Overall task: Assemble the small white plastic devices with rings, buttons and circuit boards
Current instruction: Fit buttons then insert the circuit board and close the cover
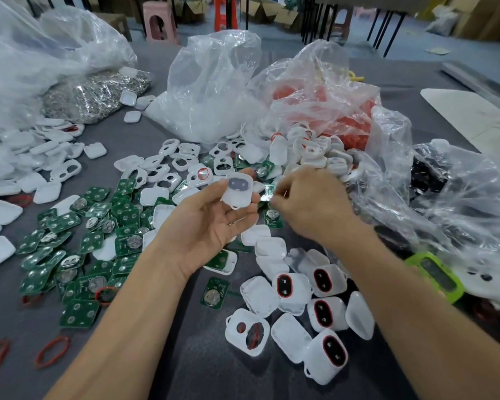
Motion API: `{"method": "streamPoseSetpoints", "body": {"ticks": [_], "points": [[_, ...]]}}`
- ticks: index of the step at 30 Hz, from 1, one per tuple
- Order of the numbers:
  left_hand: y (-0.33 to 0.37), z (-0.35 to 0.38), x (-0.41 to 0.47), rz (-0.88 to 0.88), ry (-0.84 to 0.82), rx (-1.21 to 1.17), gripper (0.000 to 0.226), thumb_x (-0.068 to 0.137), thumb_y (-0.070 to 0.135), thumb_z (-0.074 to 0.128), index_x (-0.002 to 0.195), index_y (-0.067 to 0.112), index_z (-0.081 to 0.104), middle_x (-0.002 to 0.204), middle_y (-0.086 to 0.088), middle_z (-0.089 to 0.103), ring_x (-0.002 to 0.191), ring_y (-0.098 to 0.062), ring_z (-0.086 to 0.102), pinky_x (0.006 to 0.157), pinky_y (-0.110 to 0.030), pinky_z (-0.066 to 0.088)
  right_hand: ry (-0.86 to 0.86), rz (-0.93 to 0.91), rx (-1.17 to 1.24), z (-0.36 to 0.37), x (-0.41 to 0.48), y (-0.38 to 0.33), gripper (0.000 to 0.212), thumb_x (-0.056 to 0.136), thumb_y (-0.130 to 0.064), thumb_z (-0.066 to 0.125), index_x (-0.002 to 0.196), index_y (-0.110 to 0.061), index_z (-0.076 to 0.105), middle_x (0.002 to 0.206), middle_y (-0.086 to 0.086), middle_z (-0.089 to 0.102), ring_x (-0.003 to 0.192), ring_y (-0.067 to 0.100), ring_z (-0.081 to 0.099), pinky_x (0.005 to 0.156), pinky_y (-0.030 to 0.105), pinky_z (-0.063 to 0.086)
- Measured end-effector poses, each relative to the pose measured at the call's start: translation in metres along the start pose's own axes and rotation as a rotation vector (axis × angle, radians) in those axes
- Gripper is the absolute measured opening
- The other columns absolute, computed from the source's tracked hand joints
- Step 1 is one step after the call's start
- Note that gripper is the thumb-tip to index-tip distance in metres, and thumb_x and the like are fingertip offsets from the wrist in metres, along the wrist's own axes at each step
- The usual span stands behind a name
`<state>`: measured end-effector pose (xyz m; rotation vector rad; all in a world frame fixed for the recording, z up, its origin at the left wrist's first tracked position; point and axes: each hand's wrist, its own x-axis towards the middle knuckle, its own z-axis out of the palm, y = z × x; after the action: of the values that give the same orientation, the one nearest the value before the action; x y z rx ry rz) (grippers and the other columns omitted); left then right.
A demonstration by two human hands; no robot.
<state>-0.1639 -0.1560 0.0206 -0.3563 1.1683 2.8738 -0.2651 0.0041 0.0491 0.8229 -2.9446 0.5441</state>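
Grey table (122,140), boxes (260,7) behind, left hand (211,223) gripping white shell (238,192), right hand (309,203) unclear

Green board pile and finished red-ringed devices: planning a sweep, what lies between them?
Head view: the left forearm crosses that stretch; beside it lie a loose circuit board and a board-fitted shell.

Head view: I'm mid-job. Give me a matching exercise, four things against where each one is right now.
Things:
1. white shell
2. circuit boards
3. loose red rings
4. bag of red parts

Places:
A. beyond the right hand
B. held in the fingers of the left hand
C. heaped left of that left hand
D. nearest the camera, far left

Pairs: 1-B, 2-C, 3-D, 4-A
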Motion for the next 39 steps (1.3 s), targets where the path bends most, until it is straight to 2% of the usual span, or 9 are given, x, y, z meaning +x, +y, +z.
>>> {"method": "streamPoseSetpoints", "body": {"ticks": [5, 8, 13, 19, 22, 24, 29, 35, 39], "points": [[0.003, 0.000, 0.002, 0.010, 0.015, -0.021, 0.034, 0.087, 0.026, 0.059, 0.108, 0.009, 0.081, 0.098, -0.019, 0.074, 0.075, -0.021, 0.074, 0.072, -0.034, 0.064, -0.045, -0.092, -0.175, 0.028, -0.011, -0.007, 0.012, 0.090, -0.029, 0.067, 0.102, -0.025, 0.068, 0.097, 0.001, 0.068, 0.102, 0.026, 0.055, 0.087, 0.037, 0.033], [0.003, 0.001, 0.002, 0.006, 0.019, -0.019, 0.035, 0.086, 0.026, 0.060, 0.108, 0.010, 0.081, 0.098, -0.019, 0.074, 0.075, -0.021, 0.074, 0.071, -0.033, 0.064, -0.030, -0.117, -0.210, 0.033, -0.016, -0.004, 0.014, 0.086, -0.018, 0.068, 0.098, -0.024, 0.063, 0.098, 0.000, 0.066, 0.102, 0.025, 0.053, 0.083, 0.035, 0.028], [0.004, -0.001, 0.002, 0.008, 0.004, -0.002, 0.034, 0.087, 0.026, 0.059, 0.109, 0.012, 0.081, 0.099, -0.018, 0.075, 0.076, -0.020, 0.074, 0.073, -0.033, 0.064, -0.040, -0.064, -0.036, 0.030, -0.025, 0.001, 0.013, 0.090, -0.021, 0.069, 0.099, -0.020, 0.059, 0.098, 0.001, 0.062, 0.096, 0.025, 0.053, 0.078, 0.036, 0.040], [-0.008, 0.003, 0.005, -0.014, -0.024, 0.115, 0.033, 0.091, 0.026, 0.057, 0.112, 0.017, 0.081, 0.105, -0.018, 0.075, 0.083, -0.021, 0.075, 0.078, -0.034, 0.062, 0.132, 0.102, 0.582, 0.006, -0.033, 0.017, 0.019, 0.078, -0.007, 0.084, 0.085, -0.023, 0.076, 0.070, -0.013, 0.070, 0.064, 0.000, 0.063, 0.064, 0.010, 0.045], [-0.016, 0.007, 0.005, -0.036, -0.059, 0.183, 0.034, 0.088, 0.027, 0.065, 0.118, 0.019, 0.078, 0.109, -0.016, 0.075, 0.087, -0.022, 0.075, 0.081, -0.034, 0.062, 0.136, 0.160, 1.133, -0.010, -0.033, 0.023, 0.023, 0.079, 0.007, 0.080, 0.080, -0.016, 0.080, 0.067, -0.002, 0.075, 0.054, 0.007, 0.062, 0.057, 0.018, 0.050], [-0.021, 0.010, 0.006, -0.062, -0.080, 0.222, 0.037, 0.085, 0.030, 0.069, 0.119, 0.019, 0.078, 0.109, -0.015, 0.075, 0.088, -0.022, 0.074, 0.081, -0.035, 0.062, 0.050, 0.137, 1.279, -0.015, -0.036, 0.024, 0.024, 0.083, 0.010, 0.074, 0.082, -0.013, 0.081, 0.068, 0.005, 0.074, 0.053, 0.014, 0.056, 0.051, 0.020, 0.049], [-0.028, 0.015, 0.009, -0.117, -0.082, 0.243, 0.031, 0.087, 0.029, 0.064, 0.109, 0.013, 0.080, 0.104, -0.018, 0.073, 0.088, -0.025, 0.071, 0.080, -0.036, 0.062, -0.014, 0.103, 1.207, -0.015, -0.037, 0.024, 0.022, 0.088, 0.004, 0.073, 0.085, -0.015, 0.083, 0.064, 0.011, 0.069, 0.051, 0.019, 0.049, 0.048, 0.025, 0.042], [-0.030, 0.014, 0.011, -0.139, -0.148, 0.250, 0.030, 0.090, 0.031, 0.064, 0.110, 0.013, 0.078, 0.109, -0.014, 0.073, 0.088, -0.023, 0.070, 0.091, -0.040, 0.059, -0.031, 0.055, 1.117, -0.011, -0.036, 0.023, 0.027, 0.087, 0.003, 0.074, 0.078, -0.022, 0.083, 0.063, -0.001, 0.073, 0.046, 0.008, 0.056, 0.048, 0.017, 0.045], [-0.030, 0.016, 0.011, -0.152, -0.168, 0.228, 0.037, 0.082, 0.038, 0.071, 0.109, 0.014, 0.079, 0.105, -0.012, 0.075, 0.087, -0.020, 0.072, 0.081, -0.034, 0.062, -0.022, 0.012, 1.107, -0.009, -0.036, 0.023, 0.029, 0.087, 0.004, 0.075, 0.080, -0.022, 0.083, 0.071, -0.001, 0.076, 0.052, 0.005, 0.062, 0.051, 0.015, 0.048]]}}
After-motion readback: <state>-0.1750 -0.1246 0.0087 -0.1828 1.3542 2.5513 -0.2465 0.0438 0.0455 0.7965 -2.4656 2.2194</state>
